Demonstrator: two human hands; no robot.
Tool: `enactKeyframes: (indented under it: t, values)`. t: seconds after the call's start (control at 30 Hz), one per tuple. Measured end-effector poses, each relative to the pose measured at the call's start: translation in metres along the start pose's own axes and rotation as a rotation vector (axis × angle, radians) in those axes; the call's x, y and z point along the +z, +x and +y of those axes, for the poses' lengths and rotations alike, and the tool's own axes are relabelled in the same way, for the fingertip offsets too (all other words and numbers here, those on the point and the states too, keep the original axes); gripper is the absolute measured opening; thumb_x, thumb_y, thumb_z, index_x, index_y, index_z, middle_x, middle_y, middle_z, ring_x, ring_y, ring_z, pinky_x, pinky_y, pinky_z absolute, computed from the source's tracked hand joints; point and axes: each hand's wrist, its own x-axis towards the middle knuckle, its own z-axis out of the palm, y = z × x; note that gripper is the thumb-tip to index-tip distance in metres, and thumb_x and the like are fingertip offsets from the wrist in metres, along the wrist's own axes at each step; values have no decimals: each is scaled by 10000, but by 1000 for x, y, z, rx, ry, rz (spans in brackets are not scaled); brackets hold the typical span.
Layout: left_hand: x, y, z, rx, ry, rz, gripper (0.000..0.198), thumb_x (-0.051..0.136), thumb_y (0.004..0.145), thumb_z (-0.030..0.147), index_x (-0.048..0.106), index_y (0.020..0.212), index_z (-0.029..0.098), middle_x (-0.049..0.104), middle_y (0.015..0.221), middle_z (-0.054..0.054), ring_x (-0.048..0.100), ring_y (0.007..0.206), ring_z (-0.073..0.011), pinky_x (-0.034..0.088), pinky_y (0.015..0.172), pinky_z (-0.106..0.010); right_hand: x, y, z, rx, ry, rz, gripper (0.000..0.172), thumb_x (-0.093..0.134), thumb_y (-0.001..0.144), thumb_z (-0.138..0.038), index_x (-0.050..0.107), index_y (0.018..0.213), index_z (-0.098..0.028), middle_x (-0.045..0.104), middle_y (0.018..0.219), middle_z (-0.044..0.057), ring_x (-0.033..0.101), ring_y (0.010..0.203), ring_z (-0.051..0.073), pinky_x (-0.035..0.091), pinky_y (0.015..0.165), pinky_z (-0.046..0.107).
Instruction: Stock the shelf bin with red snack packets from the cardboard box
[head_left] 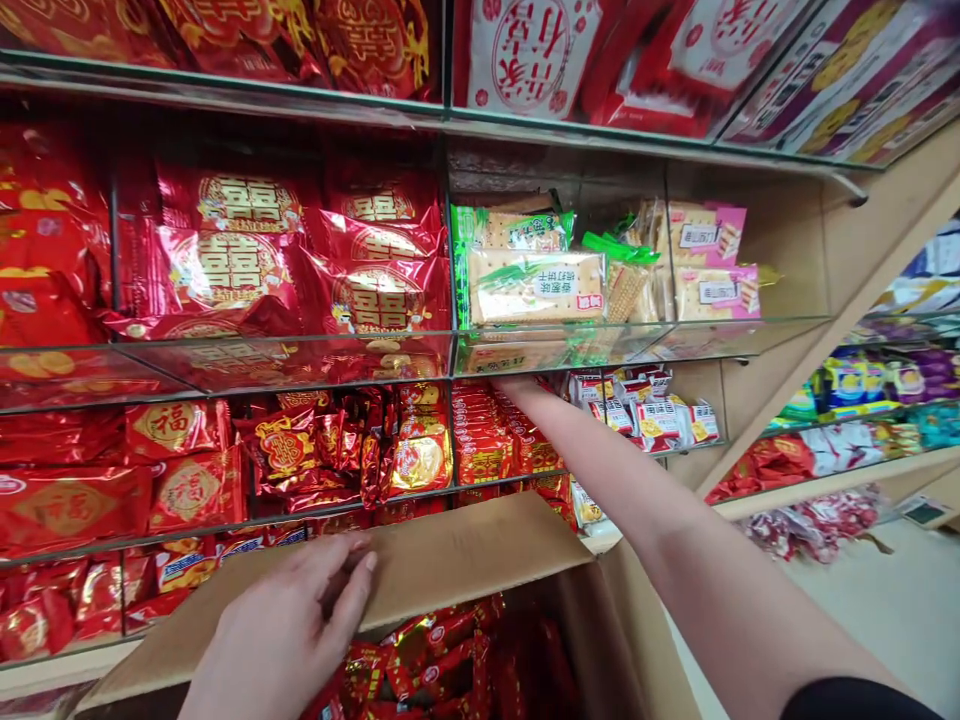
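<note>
My left hand (292, 620) is at the near flap of an open cardboard box (480, 550), its fingers loosely curled and the thumb apart from them. I see nothing between them. Inside the box lie red and gold foil-wrapped snack packets (427, 660). My right arm stretches forward to the shelf, where my right hand (519, 394) reaches into a compartment of small red packets (480, 430). Its fingers are hidden under the shelf ledge and among the packets, so what they hold is not visible.
Above the right hand runs a clear shelf lip (570, 350), with green-edged cracker packs (532, 285) behind it. Red double-happiness packets (240, 265) fill the shelf to the left. White-and-red small packets (652, 415) lie right of the hand. A slanted wooden panel (817, 370) bounds the shelves.
</note>
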Motion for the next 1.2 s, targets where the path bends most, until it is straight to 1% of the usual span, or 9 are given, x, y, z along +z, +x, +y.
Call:
enactKeyframes:
  t: [0.13,0.3,0.6,0.77,0.87,0.97,1.03,1.13,1.2]
  values:
    - [3,2,-2,13,11,-21,355,352,786,523,589,936,304,719,896,5,675,773,-217,515,623,-286,20,2,11,22,-40,20,546,505,794,-391,361,1282,-192,414,1351,63,295,1261,285,188,1075,456]
    - [5,5,-5,-16,63,-78,406,297,783,547,600,896,302,718,825,-3,675,720,-224,532,610,-327,34,6,15,12,-107,63,544,498,791,-395,375,1271,-172,431,1339,78,296,1265,293,163,1078,464]
    - [5,6,-4,-51,119,-133,414,277,787,539,593,922,308,714,841,2,675,725,-217,531,578,-310,30,12,16,120,-83,77,509,385,847,-360,322,1305,-150,406,1359,93,293,1272,272,134,1081,476]
    - [5,7,-4,-88,68,-139,410,267,781,557,584,873,313,700,835,-1,661,761,-222,517,623,-341,29,12,18,131,-86,87,431,298,878,-275,358,1286,-147,446,1329,90,325,1259,238,206,1069,428]
    - [3,8,-3,-99,39,-159,395,276,778,563,569,875,318,695,851,4,656,783,-221,504,632,-341,23,7,13,118,-107,63,406,336,862,-246,411,1249,-149,480,1298,92,353,1241,244,243,1055,413]
    - [0,8,2,-108,51,-165,362,275,800,527,549,917,320,696,862,16,658,789,-223,489,618,-340,10,-14,1,111,-138,28,370,414,824,-216,494,1173,-122,533,1227,139,421,1179,288,290,1018,438]
    - [-2,8,6,-82,57,-138,342,280,816,495,543,931,308,696,885,13,655,807,-226,480,640,-343,-1,-41,-11,69,-150,0,320,463,804,-231,556,1085,-109,591,1124,159,500,1079,298,361,956,433]
    - [-3,7,10,-27,66,-84,318,296,830,457,547,914,280,699,865,3,654,783,-230,465,620,-334,-19,-97,-33,-145,-125,-54,229,466,822,-286,610,915,-133,648,920,108,564,900,233,427,859,386]
    - [-3,5,9,-1,56,-27,286,332,831,431,554,919,273,700,833,4,654,745,-220,453,576,-316,-31,-141,-50,-299,-81,-62,226,445,843,-305,608,849,-148,637,894,84,549,876,197,421,851,373]
